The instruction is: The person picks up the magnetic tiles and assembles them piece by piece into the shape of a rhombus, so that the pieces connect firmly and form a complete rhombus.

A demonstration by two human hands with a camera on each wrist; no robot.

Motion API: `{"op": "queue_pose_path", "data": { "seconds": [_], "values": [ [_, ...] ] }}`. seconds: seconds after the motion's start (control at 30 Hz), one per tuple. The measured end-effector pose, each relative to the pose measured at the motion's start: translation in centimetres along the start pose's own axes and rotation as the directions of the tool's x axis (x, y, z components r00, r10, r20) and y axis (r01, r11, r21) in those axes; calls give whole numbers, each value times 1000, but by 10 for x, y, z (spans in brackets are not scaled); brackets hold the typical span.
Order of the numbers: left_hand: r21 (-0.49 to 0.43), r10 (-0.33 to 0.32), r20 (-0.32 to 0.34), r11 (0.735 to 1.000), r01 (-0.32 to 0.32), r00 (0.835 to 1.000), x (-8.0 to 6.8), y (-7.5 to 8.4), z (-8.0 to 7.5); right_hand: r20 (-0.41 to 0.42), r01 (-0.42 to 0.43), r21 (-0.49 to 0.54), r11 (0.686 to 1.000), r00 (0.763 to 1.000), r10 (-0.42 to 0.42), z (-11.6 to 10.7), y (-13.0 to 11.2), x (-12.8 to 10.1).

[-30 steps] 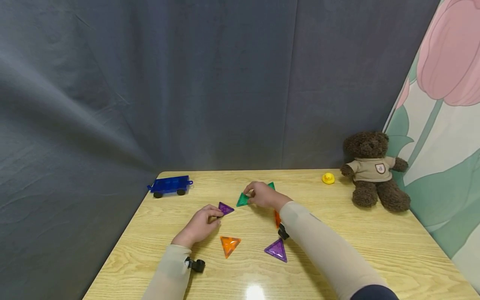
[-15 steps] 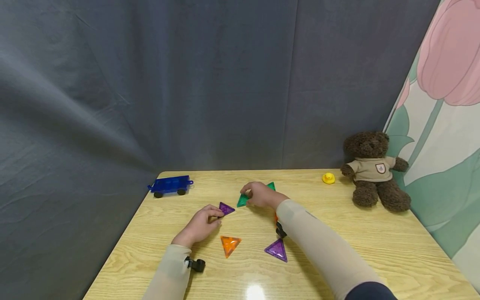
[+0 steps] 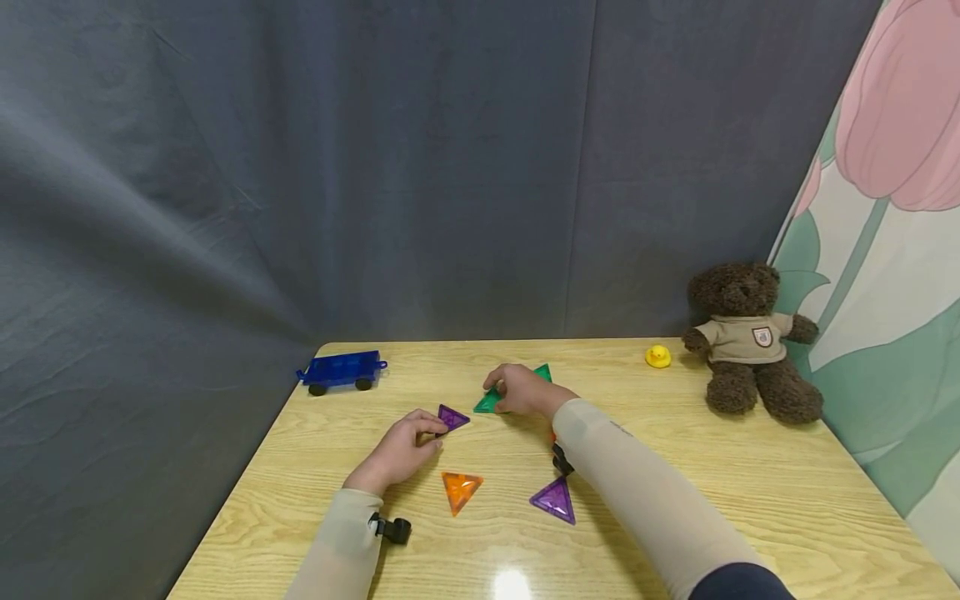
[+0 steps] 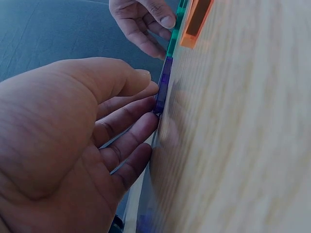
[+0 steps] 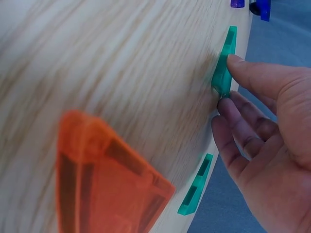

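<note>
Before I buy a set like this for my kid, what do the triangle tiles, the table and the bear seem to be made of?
The green tile held by the right hand and the purple tile held by the left hand look like glossy translucent plastic: light passes through. The table shows wood grain with a shiny glare, perhaps laminate. The teddy bear looks like fuzzy brown plush.
</note>
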State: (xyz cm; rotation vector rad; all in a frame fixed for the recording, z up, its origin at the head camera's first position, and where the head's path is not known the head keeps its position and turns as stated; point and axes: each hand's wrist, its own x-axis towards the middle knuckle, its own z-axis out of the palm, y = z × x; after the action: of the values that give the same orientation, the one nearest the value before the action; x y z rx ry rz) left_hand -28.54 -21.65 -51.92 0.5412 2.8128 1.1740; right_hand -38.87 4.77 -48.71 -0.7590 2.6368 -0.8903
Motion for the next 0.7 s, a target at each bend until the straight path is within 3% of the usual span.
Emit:
{"op": "queue_pose_path", "data": {
  "seconds": [0.37,0.7],
  "values": [
    [-14,2,-6,1000,-3,1000,-1,0,-1,-53,59,-100,993,997,-64,0,2,1],
    [-34,-3,1,999,3,1000,-3,1,-2,-79,21,27,999,997,-19,-1,3,0]
  ]
}}
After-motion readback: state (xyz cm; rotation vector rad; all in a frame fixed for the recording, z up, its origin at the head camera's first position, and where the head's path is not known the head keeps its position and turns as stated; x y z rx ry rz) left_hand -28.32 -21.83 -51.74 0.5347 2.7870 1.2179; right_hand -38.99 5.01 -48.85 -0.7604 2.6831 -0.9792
